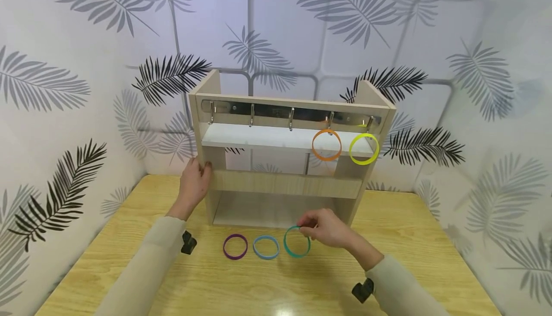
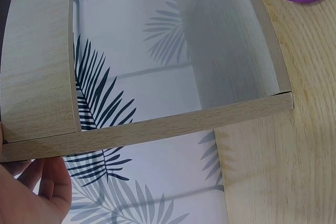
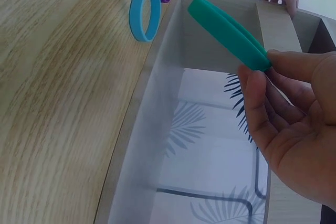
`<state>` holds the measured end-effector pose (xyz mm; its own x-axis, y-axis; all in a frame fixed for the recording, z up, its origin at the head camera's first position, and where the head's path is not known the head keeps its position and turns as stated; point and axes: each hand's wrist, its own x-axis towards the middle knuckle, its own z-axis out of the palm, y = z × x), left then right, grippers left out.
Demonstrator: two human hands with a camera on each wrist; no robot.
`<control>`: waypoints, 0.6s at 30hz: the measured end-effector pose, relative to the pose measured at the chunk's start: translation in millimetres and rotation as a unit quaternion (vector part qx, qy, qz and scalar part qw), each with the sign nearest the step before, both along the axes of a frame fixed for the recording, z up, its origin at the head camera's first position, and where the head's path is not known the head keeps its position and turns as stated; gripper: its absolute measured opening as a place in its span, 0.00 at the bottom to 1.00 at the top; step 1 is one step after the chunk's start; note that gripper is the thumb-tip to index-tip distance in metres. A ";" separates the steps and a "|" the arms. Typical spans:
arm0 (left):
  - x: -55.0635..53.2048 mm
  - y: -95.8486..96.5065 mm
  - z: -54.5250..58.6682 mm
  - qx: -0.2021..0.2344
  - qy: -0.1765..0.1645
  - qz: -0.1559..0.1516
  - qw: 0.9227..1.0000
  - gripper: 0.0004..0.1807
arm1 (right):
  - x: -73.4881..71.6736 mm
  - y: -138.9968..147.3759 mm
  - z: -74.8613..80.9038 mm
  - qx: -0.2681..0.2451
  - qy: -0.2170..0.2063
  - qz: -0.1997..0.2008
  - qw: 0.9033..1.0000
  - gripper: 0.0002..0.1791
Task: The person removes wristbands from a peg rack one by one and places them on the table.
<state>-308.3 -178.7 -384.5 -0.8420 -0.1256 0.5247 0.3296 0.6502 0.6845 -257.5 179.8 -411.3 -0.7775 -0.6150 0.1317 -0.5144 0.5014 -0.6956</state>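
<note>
My left hand (image 1: 195, 183) grips the left side panel (image 1: 201, 163) of a pale wooden shelf unit, fingers curled round its edge. In the left wrist view, the fingers wrap that panel from the outer side. Between thumb and fingertips, my right hand (image 1: 328, 229) pinches a teal silicone wristband (image 3: 228, 32), tilted up just above the table in front of the shelf. A light blue wristband (image 1: 265, 257) and a purple wristband (image 1: 235, 258) lie to its left. An orange wristband (image 1: 326, 159) and a yellow wristband (image 1: 363, 163) hang from the two rightmost hooks.
A metal rail (image 1: 276, 111) with several hooks runs along the shelf's upper front. Under it are a white shelf board (image 1: 263, 137) and a wooden crossbar (image 1: 284, 183). The unit stands on a wood-grain table (image 1: 215, 287) before a leaf-patterned wall (image 1: 284, 33).
</note>
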 end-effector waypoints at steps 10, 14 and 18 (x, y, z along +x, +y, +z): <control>-1.4 -1.0 0.2 0.003 0.002 -0.001 1.000 0.23 | -4.1 9.3 -7.9 0.005 -0.014 -0.010 1.000 0.05; -1.4 -1.0 0.5 -0.001 0.004 -0.003 1.000 0.22 | -7.0 13.8 -10.5 0.000 -0.028 -0.006 1.000 0.05; -0.3 -0.8 0.4 -0.002 0.003 -0.002 1.000 0.22 | -9.4 17.3 -15.3 -0.006 -0.037 -0.007 0.999 0.05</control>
